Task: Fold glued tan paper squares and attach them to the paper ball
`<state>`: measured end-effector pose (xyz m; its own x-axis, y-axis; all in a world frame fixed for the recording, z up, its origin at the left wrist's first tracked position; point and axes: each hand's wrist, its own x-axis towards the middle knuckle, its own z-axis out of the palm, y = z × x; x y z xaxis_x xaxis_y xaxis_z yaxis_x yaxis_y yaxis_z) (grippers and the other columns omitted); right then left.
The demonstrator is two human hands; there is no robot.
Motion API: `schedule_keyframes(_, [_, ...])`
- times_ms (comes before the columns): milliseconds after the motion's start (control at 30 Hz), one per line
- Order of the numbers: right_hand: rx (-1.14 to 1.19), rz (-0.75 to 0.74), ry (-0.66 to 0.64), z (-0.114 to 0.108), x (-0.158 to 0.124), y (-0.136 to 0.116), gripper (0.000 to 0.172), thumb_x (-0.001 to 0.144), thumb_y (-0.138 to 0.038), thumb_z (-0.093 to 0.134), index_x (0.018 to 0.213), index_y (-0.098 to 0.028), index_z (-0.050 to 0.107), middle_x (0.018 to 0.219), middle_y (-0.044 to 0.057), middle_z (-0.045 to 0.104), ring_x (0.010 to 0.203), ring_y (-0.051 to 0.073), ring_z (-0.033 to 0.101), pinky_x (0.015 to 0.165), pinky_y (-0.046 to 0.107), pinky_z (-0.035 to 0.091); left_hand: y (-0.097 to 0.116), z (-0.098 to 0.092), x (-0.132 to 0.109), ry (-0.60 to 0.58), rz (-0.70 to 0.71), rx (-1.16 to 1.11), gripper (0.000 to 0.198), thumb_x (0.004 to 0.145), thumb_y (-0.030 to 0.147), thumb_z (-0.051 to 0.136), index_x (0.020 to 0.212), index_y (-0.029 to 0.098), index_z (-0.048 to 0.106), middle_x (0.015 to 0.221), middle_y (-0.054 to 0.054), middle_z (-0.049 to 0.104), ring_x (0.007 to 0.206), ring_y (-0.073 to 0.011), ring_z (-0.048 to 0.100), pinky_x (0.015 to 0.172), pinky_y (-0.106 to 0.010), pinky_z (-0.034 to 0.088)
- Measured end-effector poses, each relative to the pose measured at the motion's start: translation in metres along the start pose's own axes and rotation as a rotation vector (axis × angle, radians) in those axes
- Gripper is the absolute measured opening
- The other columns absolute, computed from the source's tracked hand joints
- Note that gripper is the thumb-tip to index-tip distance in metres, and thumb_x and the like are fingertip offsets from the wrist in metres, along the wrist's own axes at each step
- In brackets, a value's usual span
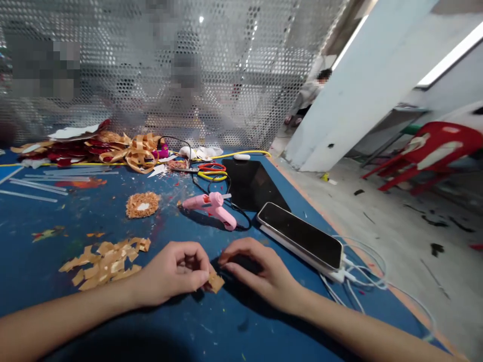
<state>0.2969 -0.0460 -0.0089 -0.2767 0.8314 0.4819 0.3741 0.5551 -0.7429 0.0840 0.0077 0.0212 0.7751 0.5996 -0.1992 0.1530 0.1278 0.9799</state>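
Note:
My left hand (177,274) is closed in a pinch on a small tan ribbon piece (216,282), which sticks out past the thumb. Just right of it, my right hand (260,269) hovers with fingers curved and the thumb tip close to the index fingertip; nothing shows between them. Left of my left hand lies a loose pile of cut tan ribbon pieces (109,264). Farther back sits a round tan ruffled piece (132,206) with a white centre. A pink glue gun (211,203) rests on its side beyond both hands.
On the blue table (211,332) at right lies a phone (302,236) with white cables (372,276). Behind are a black tablet (252,183), scissors (211,168), glue sticks (37,186) and ribbon scraps (136,151). A perforated metal screen (226,100) borders the back.

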Motion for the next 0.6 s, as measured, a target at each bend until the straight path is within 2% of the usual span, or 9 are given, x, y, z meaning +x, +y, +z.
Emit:
schedule_keyframes(200, [0.003, 0.0, 0.022, -0.005, 0.0, 0.007, 0.007, 0.086, -0.022, 0.062, 0.093, -0.021, 0.062, 0.082, 0.003, 0.07, 0.073, 0.012, 0.067, 0.067, 0.023, 0.055, -0.003, -0.001, 0.029, -0.123, -0.017, -0.032, 0.014, 0.069, 0.021, 0.067, 0.071, 0.015, 0.054, 0.066, 0.0, 0.064, 0.061, -0.0095, 0.06, 0.061, -0.021, 0.047])
schedule_keyframes(367, [0.128, -0.038, -0.045, -0.002, 0.0, 0.008, 0.01, 0.088, -0.019, 0.058, 0.097, -0.02, 0.06, 0.085, 0.005, 0.07, 0.078, 0.012, 0.067, 0.07, 0.024, 0.055, -0.008, -0.005, 0.032, -0.154, -0.078, -0.045, 0.011, 0.068, 0.015, 0.065, 0.071, 0.015, 0.055, 0.068, 0.001, 0.065, 0.064, -0.0099, 0.062, 0.063, -0.021, 0.047])
schedule_keyframes(600, [0.209, -0.103, -0.087, -0.004, -0.001, 0.009, 0.02, 0.087, -0.009, 0.057, 0.105, -0.018, 0.058, 0.088, 0.007, 0.068, 0.081, 0.013, 0.064, 0.072, 0.025, 0.055, -0.01, -0.007, 0.034, -0.189, -0.09, -0.035, 0.007, 0.077, 0.017, 0.06, 0.075, 0.016, 0.053, 0.072, 0.001, 0.065, 0.068, -0.0104, 0.062, 0.064, -0.021, 0.048])
